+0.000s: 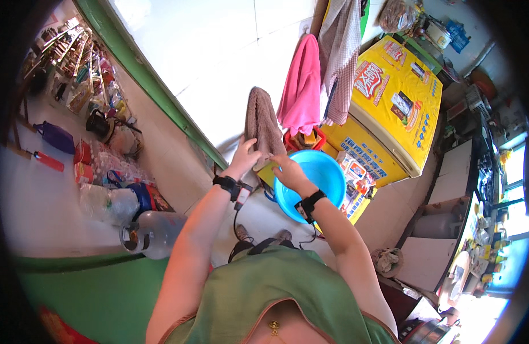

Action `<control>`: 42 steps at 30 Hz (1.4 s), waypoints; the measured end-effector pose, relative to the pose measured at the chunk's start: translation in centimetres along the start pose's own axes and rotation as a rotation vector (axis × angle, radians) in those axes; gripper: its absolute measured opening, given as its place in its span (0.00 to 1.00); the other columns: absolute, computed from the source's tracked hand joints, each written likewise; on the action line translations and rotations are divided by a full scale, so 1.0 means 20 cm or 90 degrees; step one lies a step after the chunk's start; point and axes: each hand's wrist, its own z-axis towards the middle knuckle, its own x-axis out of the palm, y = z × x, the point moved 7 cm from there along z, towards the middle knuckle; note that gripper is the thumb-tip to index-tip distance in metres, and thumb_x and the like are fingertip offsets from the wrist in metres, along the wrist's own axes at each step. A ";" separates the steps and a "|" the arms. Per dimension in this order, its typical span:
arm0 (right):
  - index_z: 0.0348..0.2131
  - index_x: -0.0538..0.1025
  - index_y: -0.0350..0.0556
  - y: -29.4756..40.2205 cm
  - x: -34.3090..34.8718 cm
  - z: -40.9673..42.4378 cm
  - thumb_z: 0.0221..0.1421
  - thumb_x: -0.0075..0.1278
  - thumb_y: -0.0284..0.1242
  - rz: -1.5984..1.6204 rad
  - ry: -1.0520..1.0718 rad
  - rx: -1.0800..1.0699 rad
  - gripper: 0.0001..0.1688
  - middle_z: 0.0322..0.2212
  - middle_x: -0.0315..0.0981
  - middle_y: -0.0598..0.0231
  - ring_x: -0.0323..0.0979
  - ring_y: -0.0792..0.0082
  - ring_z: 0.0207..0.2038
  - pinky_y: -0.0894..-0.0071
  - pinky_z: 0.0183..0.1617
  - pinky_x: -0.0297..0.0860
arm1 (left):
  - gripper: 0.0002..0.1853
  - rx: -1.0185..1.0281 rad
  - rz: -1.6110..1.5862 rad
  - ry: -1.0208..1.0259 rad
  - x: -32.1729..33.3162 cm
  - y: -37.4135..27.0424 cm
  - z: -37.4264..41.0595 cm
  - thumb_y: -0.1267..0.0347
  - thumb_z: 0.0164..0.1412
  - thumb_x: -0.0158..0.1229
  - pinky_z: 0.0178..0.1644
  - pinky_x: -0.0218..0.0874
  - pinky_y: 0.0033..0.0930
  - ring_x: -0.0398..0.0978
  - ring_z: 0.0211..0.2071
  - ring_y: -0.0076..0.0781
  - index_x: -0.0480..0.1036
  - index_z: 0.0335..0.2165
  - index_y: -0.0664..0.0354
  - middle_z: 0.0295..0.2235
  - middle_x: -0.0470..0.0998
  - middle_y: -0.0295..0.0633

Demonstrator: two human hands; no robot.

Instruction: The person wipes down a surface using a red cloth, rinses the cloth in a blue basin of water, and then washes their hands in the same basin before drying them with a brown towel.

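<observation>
A brown towel (264, 124) hangs against the white tiled wall in front of me. My left hand (244, 158) is at its lower left side, fingers spread near the cloth; whether it grips the towel is unclear. My right hand (289, 172) is at the towel's lower right edge, thumb and fingers close to the fabric, with its hold not clear either. Below my right forearm is a light-blue plastic basin (320, 172). A pink towel (305, 86) and a checked cloth (341, 56) hang to the right of the brown one. Both wrists wear black straps with small cabled devices.
A yellow printed chest freezer (397, 99) stands right of the basin, with packets (357, 172) beside it. A red basket (316, 139) is behind the basin. A gas cylinder (159, 234) stands at the left, near wrapped goods (109, 202). Cabinets (423, 260) line the right side.
</observation>
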 end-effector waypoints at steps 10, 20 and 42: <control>0.46 0.71 0.40 -0.03 0.02 -0.12 0.58 0.44 0.31 0.021 -0.067 0.237 0.18 0.42 0.72 0.48 0.71 0.50 0.44 0.60 0.48 0.67 | 0.12 -0.133 -0.506 0.202 -0.06 -0.11 -0.25 0.71 0.59 0.51 0.41 0.66 0.29 0.74 0.38 0.26 0.67 0.42 0.63 0.34 0.75 0.40; 0.53 0.65 0.38 0.36 0.34 0.10 0.59 0.44 0.29 0.963 -0.336 0.345 0.23 0.45 0.68 0.56 0.69 0.64 0.45 0.70 0.49 0.67 | 0.10 -0.234 -0.963 0.314 0.03 -0.28 -0.37 0.70 0.63 0.48 0.46 0.67 0.34 0.74 0.37 0.30 0.70 0.41 0.62 0.36 0.75 0.40; 0.59 0.55 0.38 -0.43 0.46 0.18 0.65 0.30 0.35 1.089 -0.212 0.182 0.28 0.58 0.52 0.57 0.51 0.62 0.60 0.67 0.64 0.48 | 0.20 0.370 -0.120 0.064 -0.14 -0.62 -0.32 0.73 0.61 0.44 0.59 0.50 0.36 0.58 0.56 0.38 0.60 0.51 0.68 0.52 0.62 0.51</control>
